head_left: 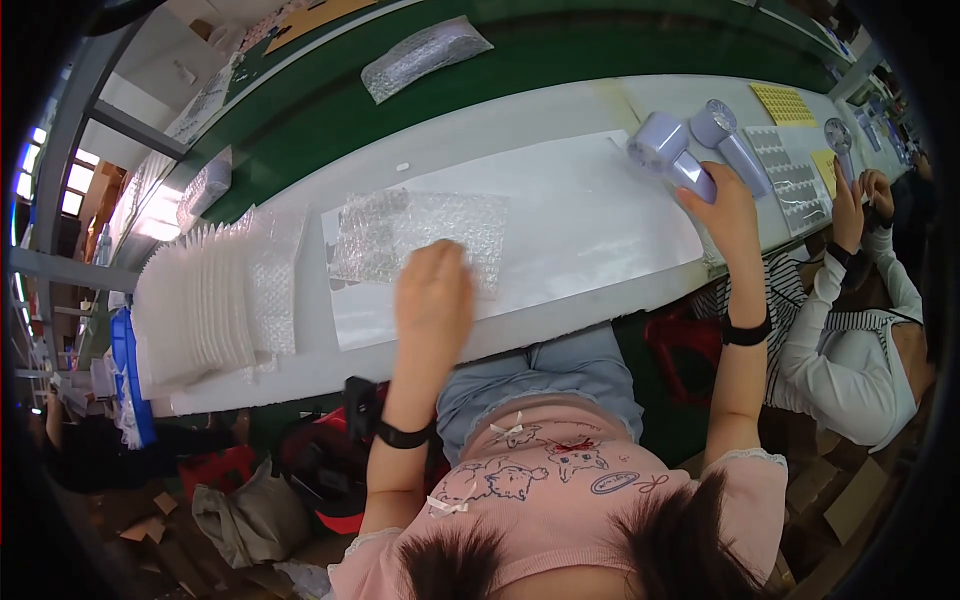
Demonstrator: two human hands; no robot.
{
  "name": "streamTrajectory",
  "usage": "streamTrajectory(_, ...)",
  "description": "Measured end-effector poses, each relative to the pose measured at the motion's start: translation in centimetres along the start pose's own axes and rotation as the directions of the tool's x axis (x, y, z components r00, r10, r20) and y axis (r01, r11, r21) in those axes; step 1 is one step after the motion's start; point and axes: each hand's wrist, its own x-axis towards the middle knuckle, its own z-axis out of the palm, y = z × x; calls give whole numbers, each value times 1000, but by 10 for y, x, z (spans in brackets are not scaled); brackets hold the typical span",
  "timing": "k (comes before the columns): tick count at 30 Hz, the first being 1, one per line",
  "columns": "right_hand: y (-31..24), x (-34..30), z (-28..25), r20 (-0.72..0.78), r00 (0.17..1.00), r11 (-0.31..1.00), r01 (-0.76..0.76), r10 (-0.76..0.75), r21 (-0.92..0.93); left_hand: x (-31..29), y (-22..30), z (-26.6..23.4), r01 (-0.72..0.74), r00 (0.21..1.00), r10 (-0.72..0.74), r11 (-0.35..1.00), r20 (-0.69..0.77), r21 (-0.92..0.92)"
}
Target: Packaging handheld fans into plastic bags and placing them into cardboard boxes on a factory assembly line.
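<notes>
Dark hair (pixel 690 545) hangs nearest the camera, over the person's pink shirt (pixel 570 500); beyond it both bare forearms reach across a white surface (pixel 530 115). In this head view, the left hand (pixel 435 295) rests with curled fingers on a clear bubble-wrap piece (pixel 375 240). Blur hides whether those fingers pinch the film or merely press it; either would plausibly keep so light a piece from sliding. Beneath it lies a smooth white sheet (pixel 590 225), perhaps put there as a clean, even base.

The right hand (pixel 722 205) is closed around the handle of a lavender handheld fan (pixel 660 140), its round head pointing away from the palm. Gripped so, the bulky head is free of the fingers. That fan is at the far right of the sheet, and a second fan (pixel 740 155) lies just beside it, within easy reach of the same hand.

Along the left end, a row of bubble-wrap pieces (pixel 200 300) leans in overlapping layers, probably so that single ones separate easily. A wrapped parcel (pixel 428 58) lies on the green strip (pixel 560 55) beyond, apart from the loose fans. Farther right, a co-worker's hand (pixel 848 212) is at another fan (pixel 839 140).
</notes>
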Motion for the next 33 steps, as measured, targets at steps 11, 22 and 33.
streamTrajectory(11,-73,-59,45,506,858,-84,-512,-87,855,-6,11,28,103,989,-119,981,85,167)
streamTrajectory(22,-102,-61,56,538,828,-43,-550,-157,834,-18,-19,-26,35,985,-55,992,161,124)
streamTrajectory(33,-93,-54,54,458,887,8,-459,-58,889,9,20,0,202,976,-208,973,55,110)
